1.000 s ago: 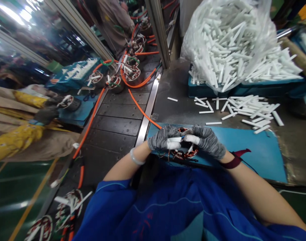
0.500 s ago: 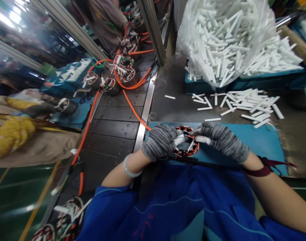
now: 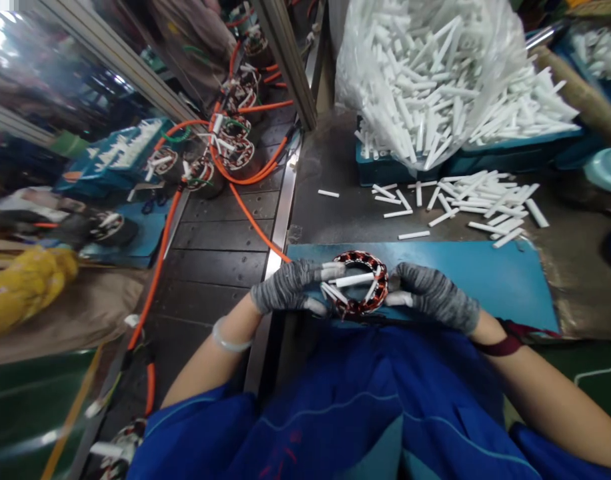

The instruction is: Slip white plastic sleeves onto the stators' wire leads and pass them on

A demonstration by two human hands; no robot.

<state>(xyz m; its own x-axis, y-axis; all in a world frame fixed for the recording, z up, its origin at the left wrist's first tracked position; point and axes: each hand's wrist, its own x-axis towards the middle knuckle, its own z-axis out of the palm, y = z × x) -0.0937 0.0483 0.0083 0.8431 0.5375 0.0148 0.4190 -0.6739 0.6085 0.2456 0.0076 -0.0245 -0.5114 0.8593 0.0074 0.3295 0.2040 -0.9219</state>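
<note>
A round copper-wound stator ring (image 3: 361, 261) lies on a blue mat (image 3: 465, 277) in front of me, with several white sleeve tubes (image 3: 353, 280) sticking out across its middle. My left hand (image 3: 288, 288), in a grey knit glove with white fingertips, grips the ring's left side. On the right side of the ring my gloved right hand (image 3: 433, 297) is closed. Both hands hold the ring between them, just above my blue apron.
Loose white tubes (image 3: 478, 203) lie scattered on the bench behind the mat, below a big clear bag (image 3: 425, 73) full of them on blue trays. Left of me runs a dark conveyor (image 3: 220, 237) with orange cables and more stators. Another person's yellow sleeve (image 3: 25, 283) is at far left.
My hands have moved apart from the ring's middle to its two sides, uncovering the stator and the white tubes. The view has shifted a little to the right.
</note>
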